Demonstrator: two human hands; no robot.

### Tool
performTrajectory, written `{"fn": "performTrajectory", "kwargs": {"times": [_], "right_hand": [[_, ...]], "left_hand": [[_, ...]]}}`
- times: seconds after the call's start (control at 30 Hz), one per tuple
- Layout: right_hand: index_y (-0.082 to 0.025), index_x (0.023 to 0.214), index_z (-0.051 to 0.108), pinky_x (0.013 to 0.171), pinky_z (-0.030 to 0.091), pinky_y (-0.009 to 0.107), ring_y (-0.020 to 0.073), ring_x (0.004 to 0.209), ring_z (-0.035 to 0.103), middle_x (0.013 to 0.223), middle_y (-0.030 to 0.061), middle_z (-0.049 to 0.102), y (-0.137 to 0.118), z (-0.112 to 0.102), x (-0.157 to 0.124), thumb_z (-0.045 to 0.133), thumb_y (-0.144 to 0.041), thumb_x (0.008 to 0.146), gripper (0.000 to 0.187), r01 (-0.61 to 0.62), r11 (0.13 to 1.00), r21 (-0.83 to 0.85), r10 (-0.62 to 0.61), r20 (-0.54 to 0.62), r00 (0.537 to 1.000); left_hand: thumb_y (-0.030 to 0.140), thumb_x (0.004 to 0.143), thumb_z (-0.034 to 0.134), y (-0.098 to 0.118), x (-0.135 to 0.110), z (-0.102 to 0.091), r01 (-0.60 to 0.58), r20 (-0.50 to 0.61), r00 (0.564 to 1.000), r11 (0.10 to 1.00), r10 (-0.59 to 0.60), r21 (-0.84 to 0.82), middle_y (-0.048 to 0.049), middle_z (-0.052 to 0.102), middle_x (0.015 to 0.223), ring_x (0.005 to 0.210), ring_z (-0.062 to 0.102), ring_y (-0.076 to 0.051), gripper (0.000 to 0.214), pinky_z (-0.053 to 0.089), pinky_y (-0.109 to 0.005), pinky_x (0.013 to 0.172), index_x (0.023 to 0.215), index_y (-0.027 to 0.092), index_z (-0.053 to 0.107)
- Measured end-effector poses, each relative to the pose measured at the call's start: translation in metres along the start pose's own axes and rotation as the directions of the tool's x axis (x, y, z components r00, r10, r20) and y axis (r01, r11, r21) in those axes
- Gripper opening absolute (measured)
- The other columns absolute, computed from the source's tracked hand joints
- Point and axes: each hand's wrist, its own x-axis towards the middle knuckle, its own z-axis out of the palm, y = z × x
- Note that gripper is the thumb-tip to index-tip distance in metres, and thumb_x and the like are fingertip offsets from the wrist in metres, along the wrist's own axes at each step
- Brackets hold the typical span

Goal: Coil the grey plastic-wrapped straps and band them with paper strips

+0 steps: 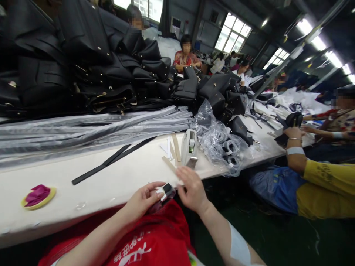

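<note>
My left hand is closed on a small rolled black strap in clear plastic, with a white slip against it. It sits just off the table's front edge, above my red apron. Beside it, my right hand has its fingers curled together at the table edge; whether anything is between the fingertips is hidden. Its fingers meet the lower end of a beige strip. Just behind them stands a pale tape dispenser, with more beige and white strips to its left.
Long wrapped grey straps and piled black bags line the table's far side. Bagged rolled straps lie right of the dispenser. Two black straps and a yellow-rimmed pincushion are leftward. A co-worker's yellow sleeve is at right.
</note>
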Motion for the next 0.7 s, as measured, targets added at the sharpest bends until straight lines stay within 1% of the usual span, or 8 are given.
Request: {"fn": "performTrajectory", "kwargs": {"times": [0.03, 0.1, 0.17, 0.27, 0.47, 0.53, 0.63, 0.7], "right_hand": [[-0.014, 0.128, 0.055, 0.105, 0.040, 0.047, 0.0264, 0.122, 0.049, 0.124, 0.0151, 0.060, 0.018, -0.005, 0.008, 0.048, -0.022, 0.088, 0.042, -0.142, 0.989, -0.044, 0.135, -0.128, 0.982], [-0.013, 0.105, 0.068, 0.101, 0.040, 0.048, 0.0266, 0.108, 0.054, 0.109, 0.0156, 0.064, 0.054, -0.010, 0.025, 0.050, -0.029, 0.088, 0.030, -0.424, 0.906, 0.002, 0.407, -0.282, 0.869], [-0.014, 0.083, 0.071, 0.095, 0.043, 0.044, 0.0246, 0.095, 0.058, 0.091, 0.0120, 0.066, 0.083, -0.009, 0.038, 0.054, -0.035, 0.085, 0.028, -0.551, 0.826, 0.118, 0.563, -0.228, 0.795], [-0.015, 0.069, 0.069, 0.081, 0.048, 0.033, 0.0189, 0.080, 0.061, 0.075, 0.0059, 0.067, 0.099, -0.001, 0.049, 0.056, -0.036, 0.083, 0.028, -0.547, 0.798, 0.253, 0.591, -0.149, 0.793], [-0.017, 0.070, 0.067, 0.085, 0.045, 0.031, 0.0202, 0.086, 0.060, 0.084, 0.0073, 0.067, 0.072, 0.007, 0.021, 0.061, -0.042, 0.081, 0.028, -0.522, 0.796, 0.307, 0.600, -0.285, 0.747], [-0.017, 0.070, 0.066, 0.075, 0.046, 0.030, 0.0190, 0.075, 0.060, 0.074, 0.0055, 0.066, 0.064, 0.010, 0.007, 0.059, -0.046, 0.082, 0.032, -0.587, 0.717, 0.377, 0.685, -0.224, 0.693], [-0.016, 0.071, 0.065, 0.064, 0.045, 0.027, 0.0162, 0.061, 0.057, 0.062, 0.0026, 0.063, 0.063, 0.017, -0.004, 0.058, -0.050, 0.081, 0.035, -0.666, 0.535, 0.519, 0.802, -0.066, 0.593], [-0.016, 0.071, 0.065, 0.062, 0.045, 0.026, 0.0152, 0.059, 0.057, 0.060, 0.0018, 0.063, 0.068, 0.021, -0.005, 0.062, -0.050, 0.077, 0.035, -0.664, 0.480, 0.573, 0.823, -0.034, 0.566]], "left_hand": [[0.053, 0.065, 0.080, 0.000, 0.000, 0.001, -0.019, -0.021, 1.000, 1.000, 0.019, 0.020, -0.0064, 0.073, 0.090, 0.075, 0.066, -0.018, 0.067, 0.050, -0.028, 0.071, 0.118, 0.018, 0.058], [0.053, 0.065, 0.079, -0.003, 0.001, 0.002, -0.053, -0.027, 0.998, 0.997, 0.054, 0.047, -0.0075, 0.073, 0.093, 0.081, 0.067, -0.020, 0.065, 0.051, -0.029, 0.074, 0.116, 0.018, 0.057], [0.053, 0.066, 0.078, -0.008, 0.003, 0.001, -0.077, -0.020, 0.997, 0.994, 0.079, 0.071, -0.0084, 0.073, 0.095, 0.087, 0.067, -0.022, 0.062, 0.051, -0.030, 0.076, 0.113, 0.018, 0.057], [0.054, 0.066, 0.078, -0.020, 0.008, -0.002, -0.090, -0.013, 0.996, 0.992, 0.091, 0.091, -0.0097, 0.073, 0.097, 0.089, 0.068, -0.023, 0.062, 0.051, -0.032, 0.078, 0.112, 0.018, 0.057], [0.056, 0.064, 0.078, -0.021, 0.009, -0.004, -0.076, -0.020, 0.997, 0.993, 0.078, 0.092, -0.0108, 0.073, 0.103, 0.091, 0.068, -0.025, 0.062, 0.051, -0.034, 0.083, 0.109, 0.017, 0.060], [0.055, 0.063, 0.079, -0.014, 0.006, -0.001, -0.078, -0.034, 0.996, 0.993, 0.081, 0.092, -0.0100, 0.073, 0.099, 0.091, 0.068, -0.025, 0.062, 0.051, -0.034, 0.082, 0.108, 0.017, 0.060], [0.052, 0.064, 0.079, -0.004, 0.003, 0.005, -0.080, -0.046, 0.996, 0.995, 0.083, 0.051, -0.0088, 0.074, 0.095, 0.090, 0.068, -0.023, 0.059, 0.051, -0.031, 0.080, 0.107, 0.017, 0.060], [0.051, 0.064, 0.080, -0.001, 0.002, 0.008, -0.083, -0.073, 0.994, 0.996, 0.085, 0.028, -0.0072, 0.073, 0.092, 0.086, 0.068, -0.021, 0.060, 0.051, -0.029, 0.077, 0.107, 0.017, 0.059]]}}
